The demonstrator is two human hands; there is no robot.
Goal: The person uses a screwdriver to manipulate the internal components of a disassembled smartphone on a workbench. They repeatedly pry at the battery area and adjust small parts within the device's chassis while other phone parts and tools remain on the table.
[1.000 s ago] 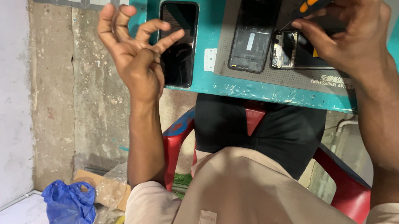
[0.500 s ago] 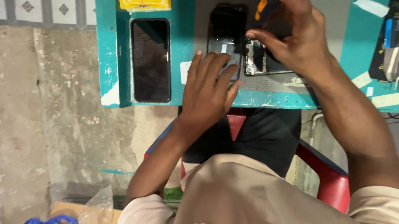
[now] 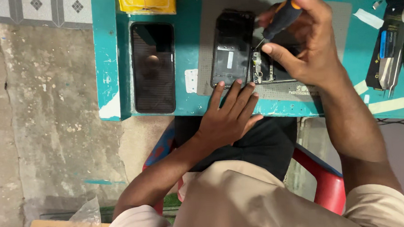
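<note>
Left hand (image 3: 227,119) lies flat, fingers spread, holding nothing, tips on the near end of the opened phone (image 3: 233,48). Phone sits on a grey mat (image 3: 338,21) close to the near edge of the teal bench (image 3: 106,54), long axis running away from the person. Right hand (image 3: 310,45) has its fingers closed round a screwdriver (image 3: 277,24), tip angled down-left at the circuit board (image 3: 260,70). Intact phone (image 3: 153,68) lies parallel to the left, apart. Tool packet (image 3: 385,55) well right; yellow pouch (image 3: 147,2) at the far edge.
</note>
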